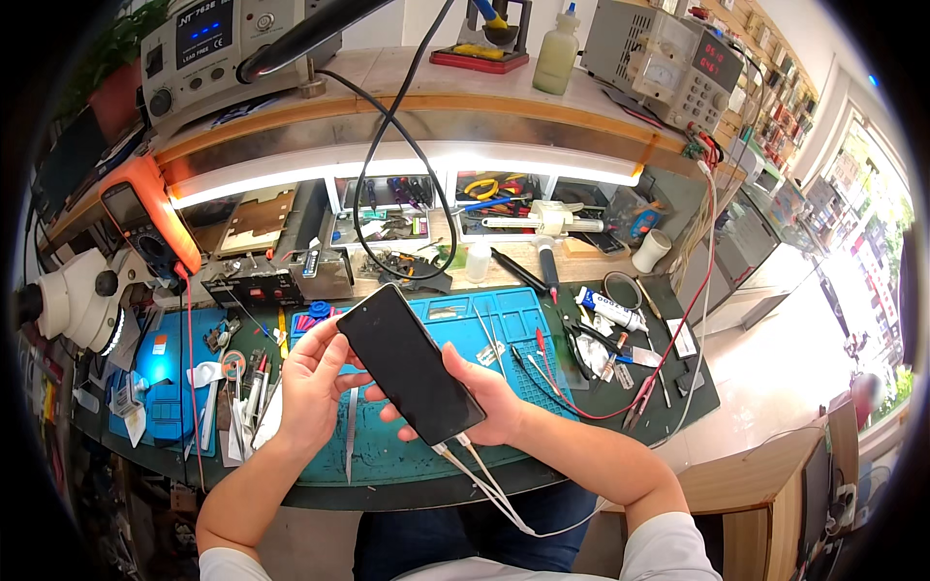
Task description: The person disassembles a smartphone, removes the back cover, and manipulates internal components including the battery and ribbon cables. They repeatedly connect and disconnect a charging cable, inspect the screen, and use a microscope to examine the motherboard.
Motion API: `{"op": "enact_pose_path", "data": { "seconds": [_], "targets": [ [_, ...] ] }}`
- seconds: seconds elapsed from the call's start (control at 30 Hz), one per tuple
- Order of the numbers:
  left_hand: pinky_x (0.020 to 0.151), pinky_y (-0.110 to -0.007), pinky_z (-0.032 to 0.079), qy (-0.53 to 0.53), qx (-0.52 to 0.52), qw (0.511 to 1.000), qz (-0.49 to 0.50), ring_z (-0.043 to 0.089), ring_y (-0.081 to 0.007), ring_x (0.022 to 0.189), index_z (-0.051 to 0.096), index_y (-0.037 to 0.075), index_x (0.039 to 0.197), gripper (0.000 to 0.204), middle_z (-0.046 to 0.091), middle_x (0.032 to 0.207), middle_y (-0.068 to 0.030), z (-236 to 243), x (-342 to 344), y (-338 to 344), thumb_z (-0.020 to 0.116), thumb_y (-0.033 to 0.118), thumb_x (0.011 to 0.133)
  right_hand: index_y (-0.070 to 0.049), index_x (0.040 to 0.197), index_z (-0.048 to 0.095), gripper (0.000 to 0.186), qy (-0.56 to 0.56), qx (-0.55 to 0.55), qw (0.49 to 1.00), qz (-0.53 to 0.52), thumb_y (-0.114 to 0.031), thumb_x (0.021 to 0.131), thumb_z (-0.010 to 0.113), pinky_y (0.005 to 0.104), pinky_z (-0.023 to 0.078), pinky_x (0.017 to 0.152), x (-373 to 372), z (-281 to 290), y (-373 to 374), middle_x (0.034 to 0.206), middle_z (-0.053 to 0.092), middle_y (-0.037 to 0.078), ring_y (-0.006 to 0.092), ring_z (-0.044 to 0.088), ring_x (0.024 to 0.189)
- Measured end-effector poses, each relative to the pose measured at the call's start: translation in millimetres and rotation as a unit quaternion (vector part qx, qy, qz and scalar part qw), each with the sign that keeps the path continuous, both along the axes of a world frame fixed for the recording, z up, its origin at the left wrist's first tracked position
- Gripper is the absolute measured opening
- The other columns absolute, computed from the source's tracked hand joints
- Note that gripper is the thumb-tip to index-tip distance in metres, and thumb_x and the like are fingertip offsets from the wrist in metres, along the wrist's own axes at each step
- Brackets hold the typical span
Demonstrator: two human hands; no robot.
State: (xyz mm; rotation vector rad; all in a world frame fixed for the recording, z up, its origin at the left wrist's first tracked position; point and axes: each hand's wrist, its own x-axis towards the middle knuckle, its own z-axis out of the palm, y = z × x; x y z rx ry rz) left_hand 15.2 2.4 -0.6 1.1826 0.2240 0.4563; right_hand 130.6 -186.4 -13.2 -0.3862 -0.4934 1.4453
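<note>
Nearest me, two white cables (499, 502) rise from below the desk (696, 412) edge to the near end of the phone (405, 363); I can't tell how each plug seats there. The phone sits in my hands above the blue mat (392, 463), its dark glass facing up, its far end leaning left. My right hand (492, 399) cradles it from the near right, thumb along the long right edge, fingers wrapped underneath and showing past the left edge. My left hand (312, 373) is half curled, thumb and forefinger drawn close together at the far left corner, the other fingers loosely bent beside the edge.

I judge the phone light but stiff, its glass slick and apt to crack if dropped. The long edges look the best hold, with a palm beneath; the near end is better left free, since a tug on the cables could strain the plugs.

Beyond, silver tweezers (491, 341) lie on the mat, and a white tube (610, 310) lies to the right. On the left an orange multimeter (147, 218) leans. Farthest, a bottle (555, 56) stands on the shelf (407, 85).
</note>
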Motion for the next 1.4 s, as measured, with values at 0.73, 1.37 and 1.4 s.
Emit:
{"op": "enact_pose_path", "data": {
  "seconds": [0.73, 1.37, 1.4],
  "targets": [
    [0.072, -0.028, 0.062, -0.004, -0.002, 1.000, -0.001, 0.066, -0.0111, 0.089, 0.052, -0.001, 0.135, 0.039, 0.067, 0.109, -0.0062, -2.1, -0.2, 0.8, 0.057, 0.020, 0.102, -0.007, 0.152, 0.032, 0.073, -0.018, 0.001, 1.000, -0.005, -0.059, 0.102, 0.032, 0.0443, 0.053, 0.096, 0.0, 0.3, -0.5, 0.143, 0.050, 0.018, 0.0271, 0.059, 0.120],
    [0.072, -0.027, 0.062, -0.010, 0.002, 1.000, -0.006, 0.065, -0.0107, 0.089, 0.051, -0.002, 0.135, 0.039, 0.067, 0.107, -0.0059, -1.3, 0.2, 0.4, 0.057, 0.020, 0.103, -0.008, 0.153, 0.031, 0.072, -0.016, -0.003, 1.000, -0.004, -0.059, 0.103, 0.030, 0.0443, 0.053, 0.097, 0.2, 0.1, -1.4, 0.142, 0.050, 0.018, 0.0272, 0.059, 0.121],
    [0.072, -0.027, 0.062, -0.009, 0.002, 1.000, -0.006, 0.065, -0.0107, 0.089, 0.051, -0.002, 0.135, 0.039, 0.067, 0.107, -0.0058, -1.4, 0.4, 0.3, 0.057, 0.020, 0.103, -0.008, 0.153, 0.031, 0.072, -0.016, -0.002, 1.000, -0.003, -0.059, 0.103, 0.030, 0.0443, 0.053, 0.097, 0.5, -0.3, -1.5, 0.142, 0.050, 0.018, 0.0272, 0.059, 0.121]
  ]
}}
